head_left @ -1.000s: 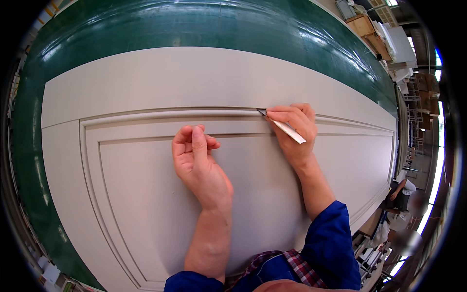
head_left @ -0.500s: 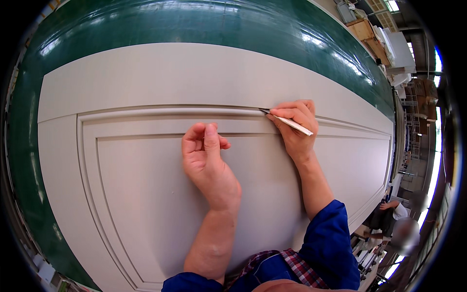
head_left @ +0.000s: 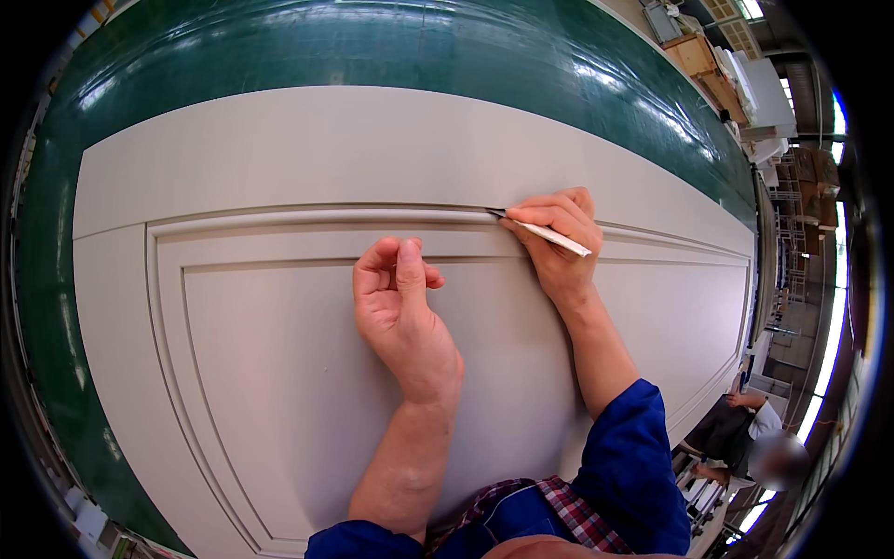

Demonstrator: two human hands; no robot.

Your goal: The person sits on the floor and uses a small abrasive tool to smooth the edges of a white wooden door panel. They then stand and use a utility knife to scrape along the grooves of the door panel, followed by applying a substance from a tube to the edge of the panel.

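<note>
Green surface (head_left: 372, 47) carried pale door panel (head_left: 279, 373). Right hand (head_left: 557, 244) pinched thin tool (head_left: 545, 231), tip in groove; left hand (head_left: 400, 312) loosely curled beside. Groove leftward apparently untreated.

Pale grey-white all over the big door panel (head_left: 279, 373), plain, with no pattern. Dark shiny green on the tabletop (head_left: 372, 47) under it, with white spots of light. White on the thin tool (head_left: 549, 235), with a dark tip. Bright blue on the sleeves (head_left: 629, 466). Red, white and dark blue checks on the shirt (head_left: 568, 517) peeking out between them. Brown on the wooden boxes (head_left: 703, 56) far off at the top right. White on the top of the person (head_left: 745, 429) sitting low on the right.
</note>
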